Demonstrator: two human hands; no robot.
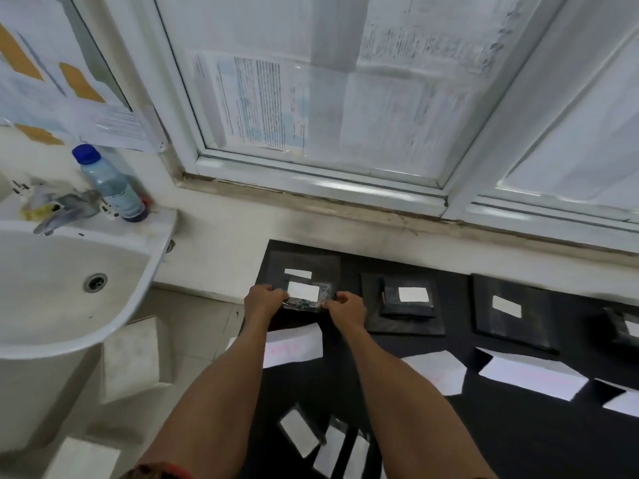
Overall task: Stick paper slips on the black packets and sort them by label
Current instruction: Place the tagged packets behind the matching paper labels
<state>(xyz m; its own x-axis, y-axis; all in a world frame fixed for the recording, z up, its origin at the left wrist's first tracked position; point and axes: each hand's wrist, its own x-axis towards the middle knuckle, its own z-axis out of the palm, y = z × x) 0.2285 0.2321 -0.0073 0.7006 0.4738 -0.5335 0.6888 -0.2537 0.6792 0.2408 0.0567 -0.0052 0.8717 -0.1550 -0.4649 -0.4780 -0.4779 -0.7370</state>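
Note:
A small black packet [311, 300] with a white paper slip [303, 291] on it is held by both hands over the far-left pile. My left hand [263, 299] grips its left edge, my right hand [345, 305] its right edge. Under it lies a bigger black packet [304, 262] that carries its own slip. To the right sit other labelled packet piles [408, 299], [508, 311], and one more packet [622, 326] at the frame edge. White label sheets [297, 345], [532, 375] lie in front of the piles. Loose slips [299, 432] lie near me.
The black table [484, 426] stands against the wall under a window [328, 98] covered with papers. A white sink [52, 288] with a tap and a blue-capped bottle [110, 184] is at the left. Tiled floor shows between sink and table.

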